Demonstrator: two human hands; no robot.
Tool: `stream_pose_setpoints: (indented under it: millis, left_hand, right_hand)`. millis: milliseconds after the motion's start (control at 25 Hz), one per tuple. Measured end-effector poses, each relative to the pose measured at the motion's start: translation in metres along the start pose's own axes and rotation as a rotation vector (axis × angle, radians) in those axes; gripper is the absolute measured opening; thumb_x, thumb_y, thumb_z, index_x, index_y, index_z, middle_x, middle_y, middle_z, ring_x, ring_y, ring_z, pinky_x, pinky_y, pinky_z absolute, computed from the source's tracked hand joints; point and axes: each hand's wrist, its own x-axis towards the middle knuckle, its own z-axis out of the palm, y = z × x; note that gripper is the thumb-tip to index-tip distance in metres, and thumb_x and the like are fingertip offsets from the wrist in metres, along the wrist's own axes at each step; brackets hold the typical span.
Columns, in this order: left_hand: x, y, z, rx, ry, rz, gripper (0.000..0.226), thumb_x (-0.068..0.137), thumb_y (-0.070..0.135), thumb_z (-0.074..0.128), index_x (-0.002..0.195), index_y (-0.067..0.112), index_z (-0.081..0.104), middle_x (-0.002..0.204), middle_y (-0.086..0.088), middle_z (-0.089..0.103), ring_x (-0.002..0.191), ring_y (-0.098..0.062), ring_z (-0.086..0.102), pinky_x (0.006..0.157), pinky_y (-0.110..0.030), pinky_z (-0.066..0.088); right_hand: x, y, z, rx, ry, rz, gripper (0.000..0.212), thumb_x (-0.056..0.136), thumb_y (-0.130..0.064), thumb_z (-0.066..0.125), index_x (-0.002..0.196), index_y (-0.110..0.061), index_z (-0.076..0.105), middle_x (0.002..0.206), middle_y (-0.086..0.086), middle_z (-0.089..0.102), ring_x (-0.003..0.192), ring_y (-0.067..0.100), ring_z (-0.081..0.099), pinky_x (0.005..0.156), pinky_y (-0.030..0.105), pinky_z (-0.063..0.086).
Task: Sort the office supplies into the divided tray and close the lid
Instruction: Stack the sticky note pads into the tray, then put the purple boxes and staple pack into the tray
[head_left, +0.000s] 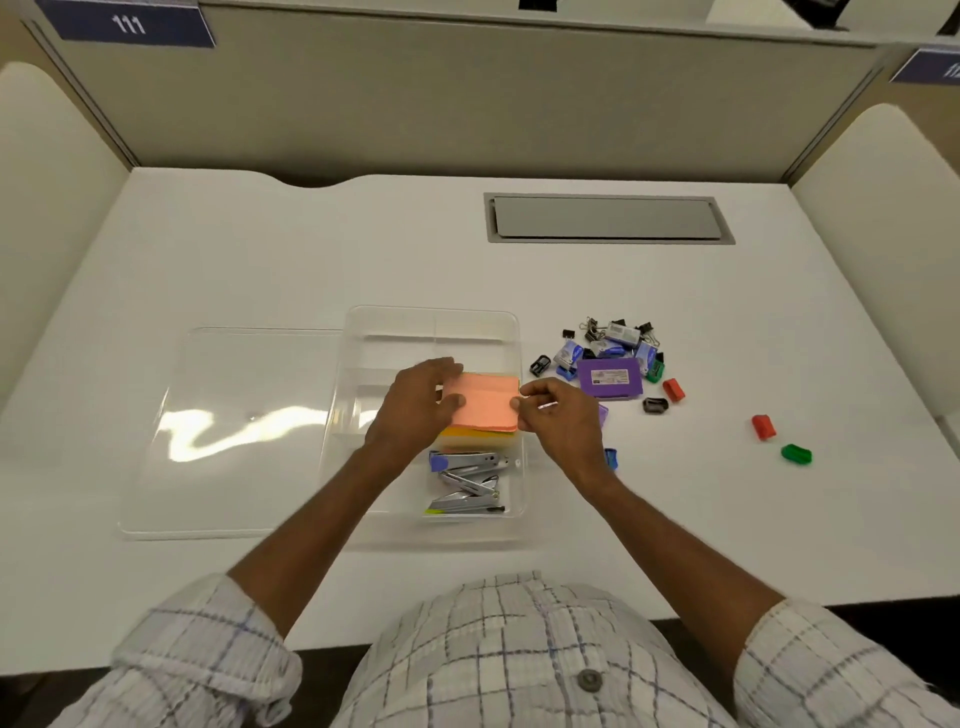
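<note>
A white desk carries everything, and near its front edge, a little left of centre, stands the clear divided tray, its long axis running from the front edge toward the back. The clear lid lies flat on the desk against the tray's left wall, still off. In the tray's near-right compartment several staplers are seen lying, and just behind them, along the right wall, sits a stack of sticky notes in yellow and orange. Above that stack a pink pad is held level, its long axis lying left to right across the tray, directly over the compartment into which it is judged to be going, so only a short drop straight down is called for. The left hand is spread, thumb on top of the pad's left end and fingers over its far edge. The right hand is half curled, the pad's right edge pinched between thumb and fingertips. To the right of the tray, toward the desk's right edge, the unsorted pile of binder clips and small boxes is left, with a purple box at its front; it lies nearer the right hand
</note>
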Motion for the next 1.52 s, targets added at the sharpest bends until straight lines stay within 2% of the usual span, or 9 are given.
stream_pose_setpoints:
  millis: [80,200,520,720,920,1080,1240,1360,1520]
  left_hand:
    - [0.0,-0.009,0.0,0.052,-0.024,0.026,0.039,0.086,0.007,0.073,0.124,0.007,0.068,0.136,-0.006,0.061,0.12,-0.023,0.061,0.104,-0.039,0.051]
    - [0.0,-0.017,-0.001,0.318,-0.022,0.127,0.039,0.088,0.015,0.07,0.128,0.014,0.067,0.139,0.0,0.059,0.13,-0.017,0.051,0.111,-0.026,0.037]
    - [-0.003,-0.006,0.008,0.571,-0.31,0.287,0.026,0.098,0.034,0.056,0.115,0.025,0.073,0.122,0.006,0.068,0.115,-0.017,0.06,0.089,-0.034,0.051]
    - [-0.007,-0.001,0.02,0.723,-0.464,0.219,0.061,0.102,0.056,0.026,0.101,0.015,0.071,0.116,0.004,0.066,0.111,-0.019,0.058,0.084,-0.043,0.054]
    - [-0.011,-0.001,0.03,0.781,-0.421,0.192,0.064,0.102,0.057,0.023,0.102,0.012,0.069,0.112,-0.001,0.066,0.112,-0.022,0.057,0.084,-0.045,0.054]
    - [-0.015,0.002,0.034,0.645,-0.264,0.222,0.054,0.103,0.05,0.032,0.084,0.013,0.066,0.093,-0.001,0.065,0.091,-0.022,0.063,0.071,-0.036,0.052]
    - [-0.015,0.012,0.042,0.516,-0.056,0.303,0.03,0.101,0.039,0.049,0.105,0.022,0.073,0.11,0.007,0.069,0.106,-0.015,0.06,0.079,-0.03,0.048]
    - [-0.016,0.027,0.055,0.425,0.039,0.321,0.025,0.099,0.036,0.054,0.111,0.023,0.072,0.112,0.009,0.07,0.11,-0.011,0.058,0.085,-0.028,0.049]
    - [-0.016,0.041,0.075,0.398,0.074,0.334,0.024,0.098,0.031,0.058,0.116,0.021,0.071,0.115,0.006,0.069,0.112,-0.012,0.059,0.09,-0.028,0.05]
  right_hand:
    - [-0.002,-0.001,0.004,-0.069,0.045,-0.014,0.015,0.083,-0.016,0.079,0.094,-0.009,0.074,0.077,0.004,0.073,0.067,0.018,0.073,0.075,0.04,0.063]
    - [-0.007,-0.001,0.011,-0.186,0.07,-0.085,0.014,0.083,-0.021,0.079,0.091,-0.011,0.075,0.08,0.002,0.075,0.072,0.017,0.071,0.077,0.039,0.06]
    - [-0.019,0.015,-0.003,-0.293,0.161,-0.196,0.014,0.086,-0.024,0.077,0.095,-0.014,0.072,0.086,0.0,0.073,0.078,0.012,0.067,0.073,0.027,0.058]
    - [-0.01,0.042,-0.024,-0.399,0.182,-0.154,0.024,0.092,-0.018,0.07,0.115,-0.015,0.067,0.116,0.007,0.07,0.108,0.021,0.065,0.084,0.025,0.054]
    - [0.009,0.063,-0.04,-0.654,-0.105,-0.116,0.055,0.087,-0.032,0.076,0.134,-0.017,0.053,0.14,0.007,0.053,0.13,0.023,0.05,0.099,0.033,0.049]
    - [0.023,0.07,-0.047,-0.794,-0.128,-0.178,0.065,0.09,-0.038,0.071,0.145,-0.016,0.044,0.145,0.008,0.051,0.132,0.024,0.048,0.102,0.036,0.049]
    - [0.034,0.072,-0.053,-0.913,-0.184,-0.277,0.07,0.091,-0.045,0.066,0.148,-0.016,0.036,0.144,0.01,0.052,0.127,0.027,0.052,0.095,0.037,0.052]
    - [0.041,0.072,-0.058,-0.944,-0.249,-0.269,0.079,0.088,-0.049,0.067,0.151,-0.018,0.031,0.146,0.009,0.051,0.128,0.027,0.053,0.095,0.038,0.053]
    - [0.043,0.078,-0.058,-0.971,-0.376,-0.268,0.077,0.092,-0.033,0.062,0.155,-0.024,0.018,0.153,0.01,0.044,0.133,0.03,0.05,0.095,0.043,0.053]
